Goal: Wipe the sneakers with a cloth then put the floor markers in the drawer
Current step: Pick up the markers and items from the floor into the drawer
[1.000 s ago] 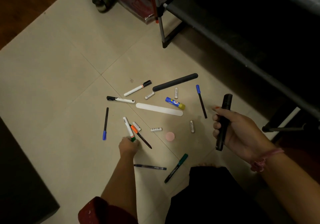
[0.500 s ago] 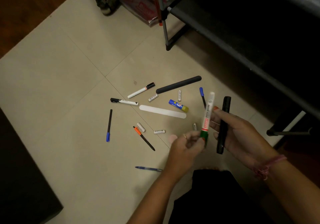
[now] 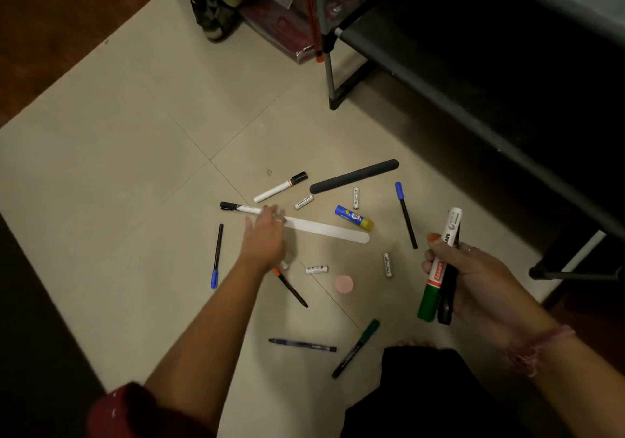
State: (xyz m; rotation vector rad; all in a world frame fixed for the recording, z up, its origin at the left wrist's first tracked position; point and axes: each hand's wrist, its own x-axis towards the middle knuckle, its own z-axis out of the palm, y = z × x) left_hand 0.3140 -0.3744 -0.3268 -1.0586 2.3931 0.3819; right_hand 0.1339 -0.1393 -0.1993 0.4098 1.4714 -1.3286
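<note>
The right hand (image 3: 473,278) gripped a green marker (image 3: 438,268) and a black one. The left hand (image 3: 265,234), fingers spread, reached for a light, stiff black-capped marker (image 3: 238,207); its middle looked best to pinch.

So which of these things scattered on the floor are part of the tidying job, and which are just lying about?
Part of the job:
- green-based marker and black marker, gripped in the right hand
- black-capped marker, which the left hand reaches toward
- white marker

Just lying about:
- glue stick
- batteries
- white flat stick
- pink disc
</note>
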